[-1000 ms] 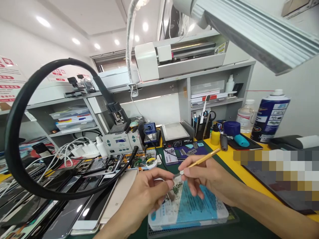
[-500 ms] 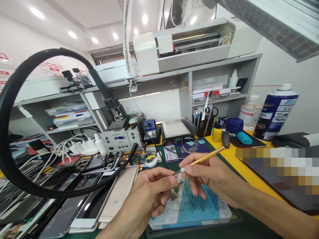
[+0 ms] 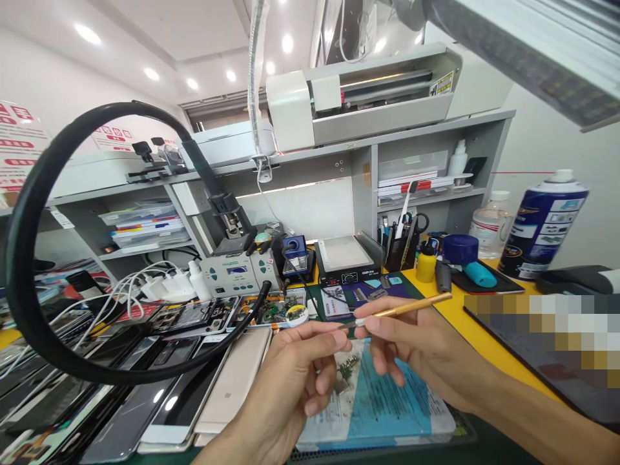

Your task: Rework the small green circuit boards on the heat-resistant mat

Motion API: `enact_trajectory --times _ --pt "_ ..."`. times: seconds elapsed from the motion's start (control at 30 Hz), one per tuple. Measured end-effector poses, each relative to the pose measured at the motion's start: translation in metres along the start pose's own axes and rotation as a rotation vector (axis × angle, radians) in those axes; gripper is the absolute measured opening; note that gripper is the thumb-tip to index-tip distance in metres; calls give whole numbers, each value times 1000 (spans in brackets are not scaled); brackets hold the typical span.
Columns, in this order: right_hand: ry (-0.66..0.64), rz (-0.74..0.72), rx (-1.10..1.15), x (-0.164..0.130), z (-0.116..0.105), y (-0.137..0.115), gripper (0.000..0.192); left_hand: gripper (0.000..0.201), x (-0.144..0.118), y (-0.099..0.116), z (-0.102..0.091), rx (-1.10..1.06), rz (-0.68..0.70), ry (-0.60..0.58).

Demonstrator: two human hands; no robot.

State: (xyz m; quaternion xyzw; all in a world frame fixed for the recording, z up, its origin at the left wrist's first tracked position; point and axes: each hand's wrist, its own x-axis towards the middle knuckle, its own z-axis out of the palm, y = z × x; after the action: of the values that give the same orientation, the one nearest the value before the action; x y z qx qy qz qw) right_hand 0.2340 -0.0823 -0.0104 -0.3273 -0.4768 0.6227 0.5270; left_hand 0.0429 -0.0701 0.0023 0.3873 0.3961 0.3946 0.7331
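My right hand grips a gold-handled craft knife like a pen, with its back end pointing right. The knife has a pale silvery collar and a thin dark blade at the front. The thumb and forefinger of my left hand are pinched together at the blade's tip; what else lies between them, if anything, is hidden. Below both hands, a small green circuit board rests on a blue and white plastic-covered pad.
Several phones lie in rows to the left. A black hose from the hot-air station loops over them. Behind my hands stand a heating plate and a pen holder. A spray can stands at right.
The knife now lies a little flatter, and my hands stay together at its blade. The whole view has shifted slightly, so the surroundings sit a bit lower and further right.
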Motion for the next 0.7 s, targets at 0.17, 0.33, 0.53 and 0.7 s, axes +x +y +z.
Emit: enact_trajectory --times 0.17,0.33,0.53,0.7 --pt "-9 25 58 0 -2 -1 17 21 -2 1 1 15 7 1" --pt "-1 41 64 1 -4 -1 16 23 -3 -1 0 25 16 -14" --pt "7 33 56 1 -4 -3 15 28 -5 -1 -3 17 28 -33" --pt "21 36 54 1 -3 -3 15 29 -8 -2 -4 22 33 -32"
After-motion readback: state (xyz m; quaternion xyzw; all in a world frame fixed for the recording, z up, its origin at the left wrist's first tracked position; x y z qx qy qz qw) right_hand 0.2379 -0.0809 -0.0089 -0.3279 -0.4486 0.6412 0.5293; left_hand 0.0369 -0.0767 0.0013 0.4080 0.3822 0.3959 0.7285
